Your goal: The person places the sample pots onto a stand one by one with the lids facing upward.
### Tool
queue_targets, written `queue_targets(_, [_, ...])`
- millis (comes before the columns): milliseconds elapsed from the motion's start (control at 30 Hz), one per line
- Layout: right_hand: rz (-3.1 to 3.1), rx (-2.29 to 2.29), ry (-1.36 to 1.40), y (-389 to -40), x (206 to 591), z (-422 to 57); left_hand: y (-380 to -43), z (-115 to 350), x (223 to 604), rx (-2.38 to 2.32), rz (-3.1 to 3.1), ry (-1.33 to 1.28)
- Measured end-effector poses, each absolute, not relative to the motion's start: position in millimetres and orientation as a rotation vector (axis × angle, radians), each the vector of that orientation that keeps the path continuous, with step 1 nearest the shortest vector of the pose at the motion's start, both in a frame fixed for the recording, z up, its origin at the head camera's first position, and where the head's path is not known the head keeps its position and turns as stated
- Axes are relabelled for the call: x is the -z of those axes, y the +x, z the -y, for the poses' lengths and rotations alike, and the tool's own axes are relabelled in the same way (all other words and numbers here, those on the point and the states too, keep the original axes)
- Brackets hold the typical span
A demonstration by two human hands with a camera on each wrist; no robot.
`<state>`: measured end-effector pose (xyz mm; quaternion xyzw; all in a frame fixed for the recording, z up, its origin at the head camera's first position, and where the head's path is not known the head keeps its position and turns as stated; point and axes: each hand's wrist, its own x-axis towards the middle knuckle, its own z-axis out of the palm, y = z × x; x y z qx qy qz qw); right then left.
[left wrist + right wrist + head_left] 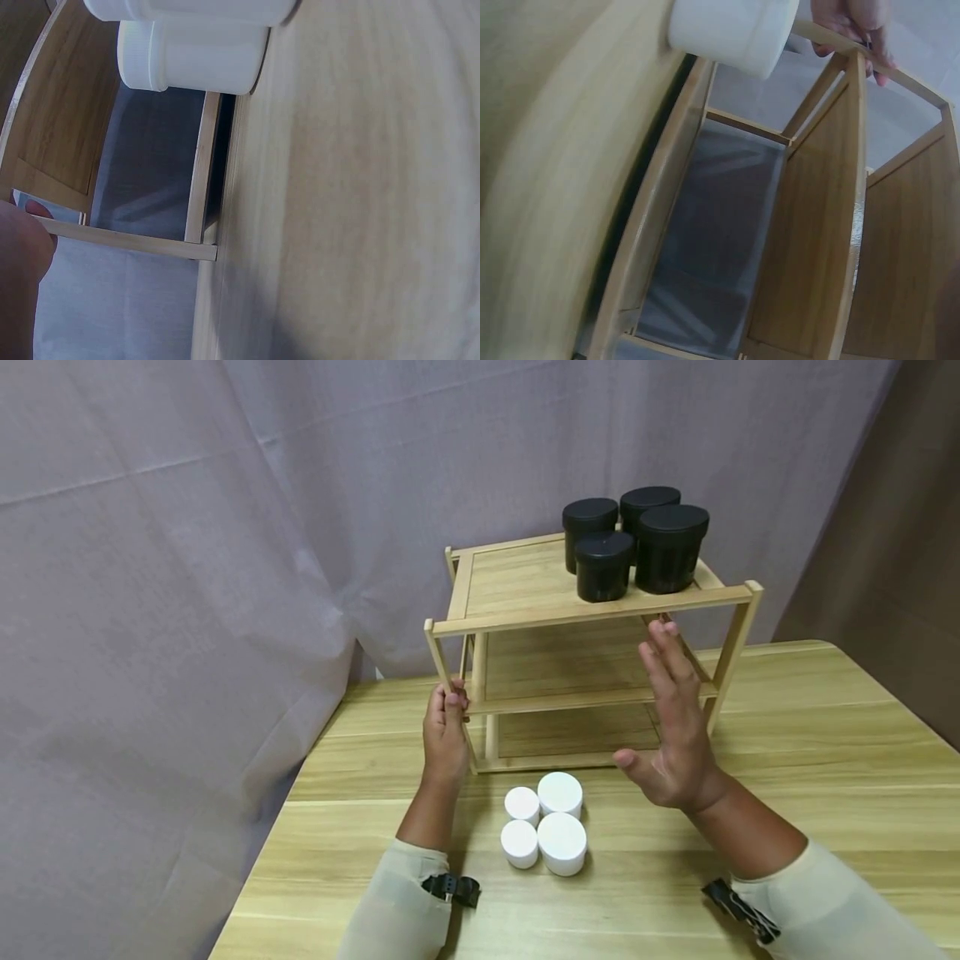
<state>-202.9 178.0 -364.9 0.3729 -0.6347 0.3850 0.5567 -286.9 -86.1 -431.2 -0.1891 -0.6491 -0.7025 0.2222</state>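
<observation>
Standing on the wooden surface (352, 843) with its back toward the grey curtain (172, 635), the three-tier wooden rack (506, 585) is what both arms reach for. From where I am, the left hand (446, 739) has its fingers wrapped round the front left post (439, 653), about level with the middle shelf (555, 702); a grip there would probably steady the frame without crowding anything on top. The right hand (678, 735) is raised before the rack's other end, fingers extended and grasping nothing, as if to guard or brace that side; whether it touches the wood I can't tell.

Four lidded black jars (670, 556) stand upright, bunched toward the right of the top tier, so that end likely carries more weight and deserves a hand nearby. Four white jars (562, 839) sit on the surface in front, a tight little square with larger ones to the right, between the forearms and easy to reach. Dark straps (450, 888) circle both wrists by the pale sleeves (840, 902), presumably for the wrist cameras.
</observation>
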Motion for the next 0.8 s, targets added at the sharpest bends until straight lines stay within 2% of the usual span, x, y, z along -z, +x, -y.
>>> queue_targets(800, [1.834, -0.885, 0.916, -209, 406, -196, -286, 86, 431, 1.950, 1.796, -0.519])
